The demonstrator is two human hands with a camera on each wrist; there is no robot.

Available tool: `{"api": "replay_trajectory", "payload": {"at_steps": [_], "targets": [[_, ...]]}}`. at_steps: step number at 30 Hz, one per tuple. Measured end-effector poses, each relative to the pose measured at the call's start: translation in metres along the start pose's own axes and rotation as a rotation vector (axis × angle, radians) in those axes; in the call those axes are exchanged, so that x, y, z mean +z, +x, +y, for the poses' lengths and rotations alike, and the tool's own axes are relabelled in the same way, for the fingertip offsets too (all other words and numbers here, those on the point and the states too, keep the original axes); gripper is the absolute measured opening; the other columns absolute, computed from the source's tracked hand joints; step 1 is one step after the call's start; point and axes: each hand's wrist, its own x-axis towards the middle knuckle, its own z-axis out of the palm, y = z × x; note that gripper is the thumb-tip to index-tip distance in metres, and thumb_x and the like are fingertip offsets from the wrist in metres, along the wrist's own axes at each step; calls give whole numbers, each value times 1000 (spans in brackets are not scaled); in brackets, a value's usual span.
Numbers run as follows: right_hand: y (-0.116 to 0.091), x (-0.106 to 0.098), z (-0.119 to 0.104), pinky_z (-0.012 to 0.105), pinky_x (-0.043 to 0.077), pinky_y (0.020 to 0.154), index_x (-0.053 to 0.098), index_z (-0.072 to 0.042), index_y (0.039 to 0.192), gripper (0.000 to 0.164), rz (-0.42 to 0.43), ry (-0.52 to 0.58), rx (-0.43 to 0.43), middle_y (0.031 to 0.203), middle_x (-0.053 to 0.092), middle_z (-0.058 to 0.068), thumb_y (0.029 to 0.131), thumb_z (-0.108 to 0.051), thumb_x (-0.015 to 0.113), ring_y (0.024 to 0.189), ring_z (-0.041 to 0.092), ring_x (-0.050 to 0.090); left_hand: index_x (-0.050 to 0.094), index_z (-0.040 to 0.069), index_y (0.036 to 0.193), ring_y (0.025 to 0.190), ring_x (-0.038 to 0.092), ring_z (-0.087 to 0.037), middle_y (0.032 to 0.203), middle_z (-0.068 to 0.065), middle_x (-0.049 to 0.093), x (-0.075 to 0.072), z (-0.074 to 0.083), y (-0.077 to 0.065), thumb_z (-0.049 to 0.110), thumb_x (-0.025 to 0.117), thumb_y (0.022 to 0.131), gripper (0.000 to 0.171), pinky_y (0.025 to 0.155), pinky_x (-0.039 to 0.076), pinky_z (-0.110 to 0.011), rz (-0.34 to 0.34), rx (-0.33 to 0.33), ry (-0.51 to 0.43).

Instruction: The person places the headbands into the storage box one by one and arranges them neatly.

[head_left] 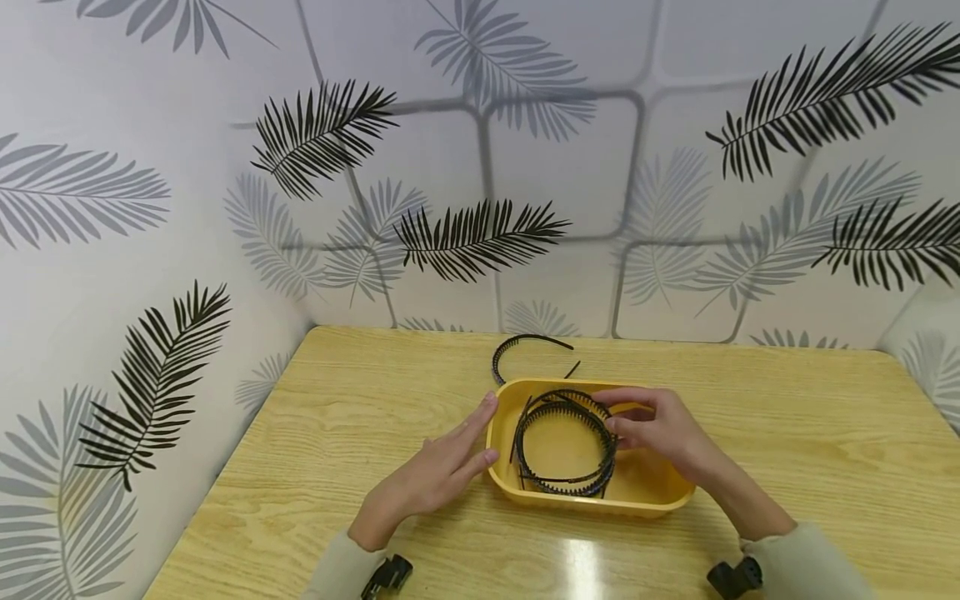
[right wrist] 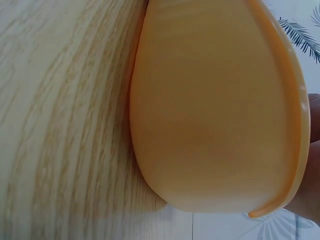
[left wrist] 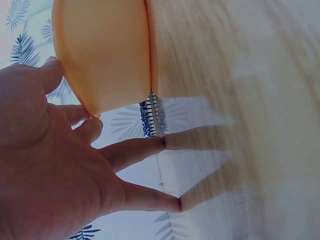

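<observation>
A yellow plastic basin holds several black toothed headbands, stacked in a ring toward its left side. Reaching in over the far right rim, my right hand pinches the right edge of the headbands between thumb and fingers. In the right wrist view the basin's end wall hides most of that hand. My left hand rests against the basin's left end, its fingers extended. The left wrist view shows this hand with spread fingers, touching the basin's rim. Another black headband lies on the table behind the basin.
The basin stands on a light wood-grain table. A wall with a leaf pattern rises along the table's back edge, and another patterned wall stands on the left.
</observation>
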Motion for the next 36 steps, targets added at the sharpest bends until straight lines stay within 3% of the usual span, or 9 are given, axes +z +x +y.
{"api": "replay_trajectory", "payload": {"at_steps": [8, 14, 24, 31, 36], "targets": [[1, 4, 1, 42, 62, 76, 60, 12, 135, 39, -20, -34, -8, 124, 63, 34, 97, 4, 65, 95, 26, 71, 4, 21, 167, 153, 20, -31, 172, 3, 3, 0, 1, -1, 40, 40, 112, 69, 100, 19, -87, 13, 5, 7], [3, 6, 1, 41, 62, 75, 61, 10, 135, 38, -22, -62, -3, 123, 64, 33, 97, 4, 65, 97, 29, 70, 2, 20, 167, 154, 17, -28, 172, 1, 3, 0, 0, -1, 44, 37, 112, 69, 105, 19, -83, 10, 23, -3], [7, 9, -1, 40, 61, 67, 70, 5, 126, 31, 24, -268, -81, 127, 67, 25, 96, 4, 65, 96, 29, 69, 2, 22, 167, 154, 18, -28, 172, 4, 2, 0, 0, -1, 46, 36, 112, 69, 102, 19, -85, 13, 14, 9], [8, 11, -4, 29, 58, 64, 74, -1, 123, 31, 46, -420, -118, 125, 70, 21, 94, 4, 66, 103, 33, 69, 2, 19, 167, 155, 16, -26, 172, 2, 2, -1, 0, 0, 46, 35, 112, 70, 107, 21, -81, 10, 37, -4], [8, 12, -6, 26, 53, 63, 76, -3, 121, 32, 56, -475, -148, 122, 72, 17, 91, 5, 68, 101, 31, 68, 2, 20, 167, 154, 17, -27, 171, 5, 1, -1, 0, -1, 49, 34, 111, 71, 103, 19, -85, 7, 21, -3]]}}
